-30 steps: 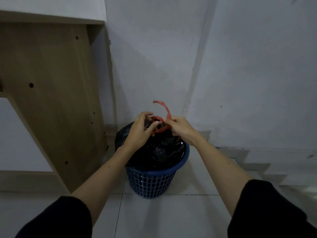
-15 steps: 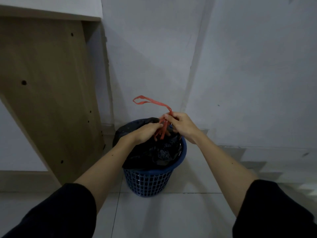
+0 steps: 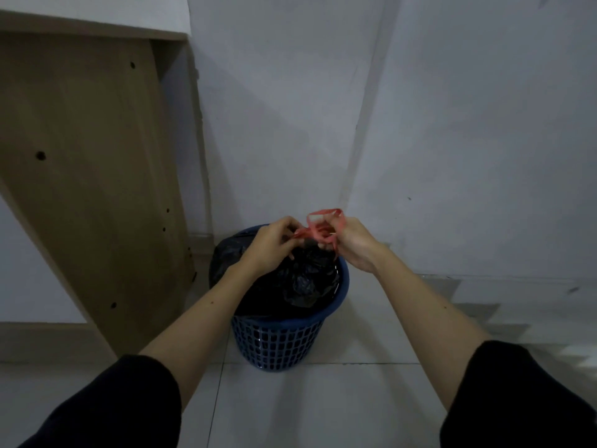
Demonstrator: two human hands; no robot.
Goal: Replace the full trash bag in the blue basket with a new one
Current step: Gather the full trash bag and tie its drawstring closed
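Both hands pinch the red plastic drawstring point(image 3: 318, 228) above the full black trash bag point(image 3: 297, 279), which sits in the blue lattice plastic basket point(image 3: 281, 344) on the floor; left hand point(image 3: 271, 245) left of the knot, right hand point(image 3: 353, 242) right

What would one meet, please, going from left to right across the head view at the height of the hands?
Wooden panel → left hand → red drawstring → right hand → white wall. The black trash bag and blue basket sit below the hands, so they are left out.
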